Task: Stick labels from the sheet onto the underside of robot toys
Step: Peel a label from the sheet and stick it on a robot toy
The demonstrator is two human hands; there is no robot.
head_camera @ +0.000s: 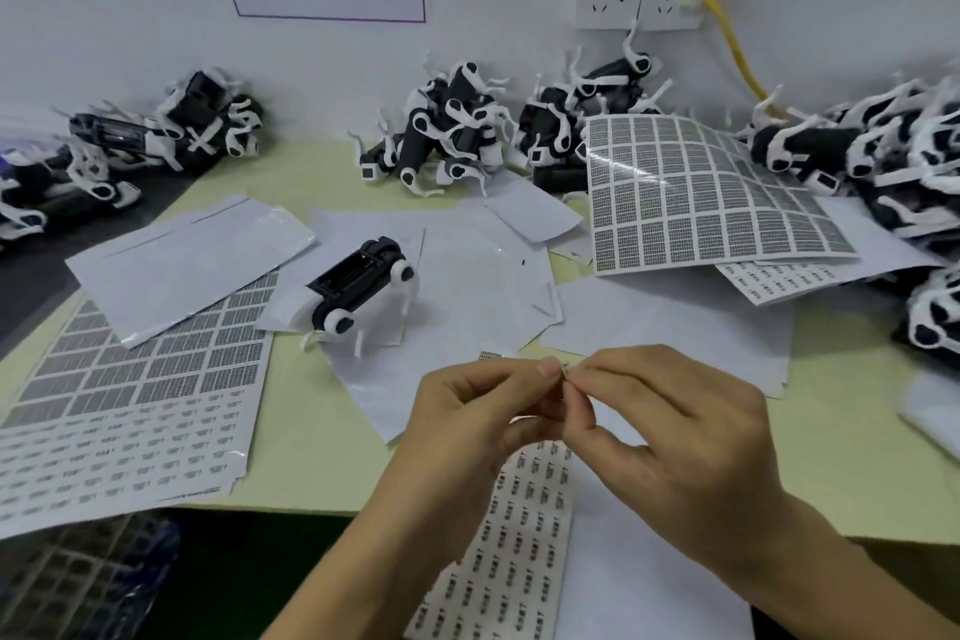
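Toy [361, 283] lies far-left of our hands, belly up, long axis near-left to far-right. Left hand [467, 424] nearer; with right hand [670, 437] it pinches label [565, 369].

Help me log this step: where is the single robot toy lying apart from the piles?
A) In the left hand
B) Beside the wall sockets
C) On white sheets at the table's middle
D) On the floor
C: the lone robot toy lies on overlapping white sheets mid-table, beyond both hands and touched by neither.

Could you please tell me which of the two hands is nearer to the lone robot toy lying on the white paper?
Left. The left hand sits just below-right of the robot toy; the right hand lies farther right.
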